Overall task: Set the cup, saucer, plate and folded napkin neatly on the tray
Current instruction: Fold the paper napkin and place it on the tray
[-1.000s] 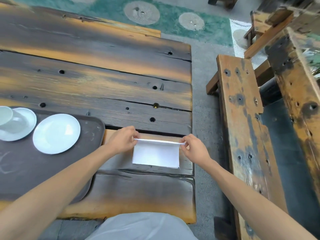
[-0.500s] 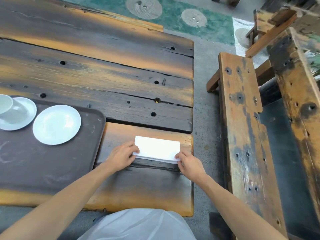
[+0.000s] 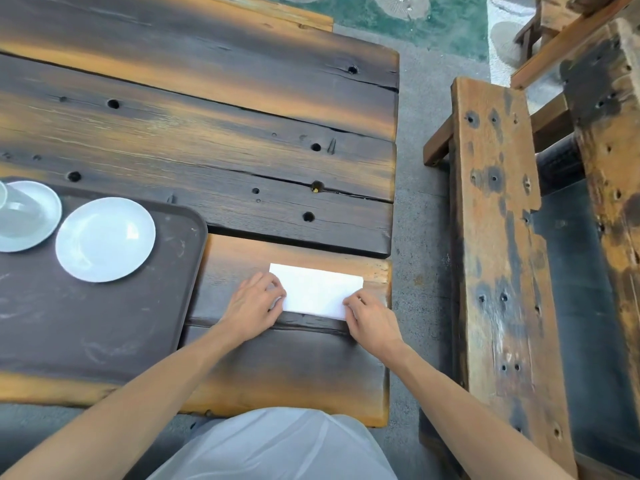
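Observation:
A white napkin (image 3: 317, 289), folded into a flat rectangle, lies on the wooden table to the right of the dark brown tray (image 3: 104, 323). My left hand (image 3: 254, 306) pinches its near left corner with curled fingers. My right hand (image 3: 370, 318) pinches its near right corner. A white plate (image 3: 105, 239) sits at the back of the tray. Left of it stands a white saucer (image 3: 38, 216) with the cup (image 3: 3, 195) on it, the cup mostly cut off by the frame's left edge.
The table (image 3: 225, 140) is made of dark, weathered planks with holes and gaps. A worn wooden bench (image 3: 498, 237) runs along its right side, across a strip of grey floor. My pale clothing shows at the bottom.
The napkin's raised far edge has been brought down toward me, and the napkin now lies flat in a narrower fold. Both hands moved nearer with it and stay at its near corners.

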